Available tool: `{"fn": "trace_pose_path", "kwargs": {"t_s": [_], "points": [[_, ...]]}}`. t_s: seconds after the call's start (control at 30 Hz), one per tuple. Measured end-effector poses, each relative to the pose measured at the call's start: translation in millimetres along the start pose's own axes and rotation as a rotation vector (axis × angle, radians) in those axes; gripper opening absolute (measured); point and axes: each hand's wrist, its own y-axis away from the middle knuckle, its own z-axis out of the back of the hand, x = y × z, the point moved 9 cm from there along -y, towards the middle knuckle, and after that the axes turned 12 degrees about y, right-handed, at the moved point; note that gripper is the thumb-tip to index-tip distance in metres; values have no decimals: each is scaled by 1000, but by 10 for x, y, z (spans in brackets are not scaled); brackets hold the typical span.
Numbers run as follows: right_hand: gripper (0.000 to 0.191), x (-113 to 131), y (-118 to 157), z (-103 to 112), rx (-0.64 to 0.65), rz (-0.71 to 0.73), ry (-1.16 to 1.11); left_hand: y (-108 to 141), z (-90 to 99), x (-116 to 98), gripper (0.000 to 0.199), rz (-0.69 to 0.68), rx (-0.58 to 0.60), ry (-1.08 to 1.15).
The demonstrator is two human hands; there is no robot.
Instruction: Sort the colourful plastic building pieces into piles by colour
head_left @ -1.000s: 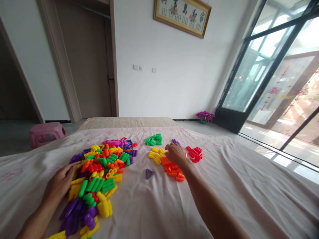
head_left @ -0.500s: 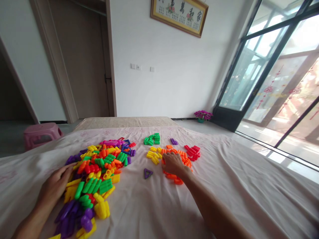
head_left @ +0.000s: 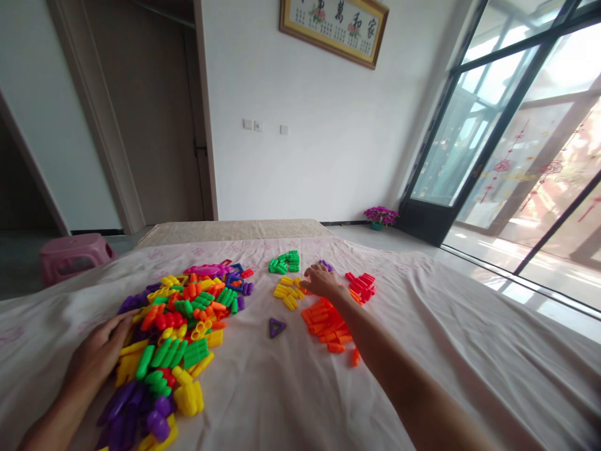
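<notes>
My left hand [head_left: 99, 351] lies against the left side of a mixed pile of plastic building blocks [head_left: 181, 347], its stretched fingers touching the edge pieces. Farther right, my right hand [head_left: 322, 280] is over the far side of a group of orange blocks [head_left: 326, 319], fingers apart and bent downward. What lies under its palm is hidden. Just left of those fingers are several yellow blocks [head_left: 287, 291]. Purple blocks [head_left: 327, 265] sit behind the hand, partly covered. Red blocks [head_left: 361, 285] lie to its right. Nearer to me rests a purple triangle piece [head_left: 277, 327].
Green blocks [head_left: 284, 262] form a small group at the back. A wrinkled pale sheet [head_left: 451, 351] covers the surface. Beyond its left edge stands a pink stool [head_left: 77, 254]; a potted purple flower [head_left: 380, 217] is on the floor by the glass door [head_left: 493, 156].
My right hand has moved away from me, from the middle of the orange group to its far side. Some orange blocks now lie nearer to me. The left hand keeps its place.
</notes>
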Motion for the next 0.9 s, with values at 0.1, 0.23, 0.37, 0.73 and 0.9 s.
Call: {"fn": "trace_pose_path", "kwargs": {"t_s": [0.1,0.23,0.37,0.73,0.9], "points": [[37,-72,-57,-196,85,-12,2,39,-20,23,62,109,30,86],[33,-228,34,-259,114,0,22,44,-16,9,62,126,35,85],[34,-310,158,-185,152,23,35,29,-8,-13,61,90,29,76],[34,993,896,212,-82,418,-123,43,-9,-15,57,66,15,79],[36,1403,990,113,-10,510,-194,58,-4,-65,56,68,25,98]]}}
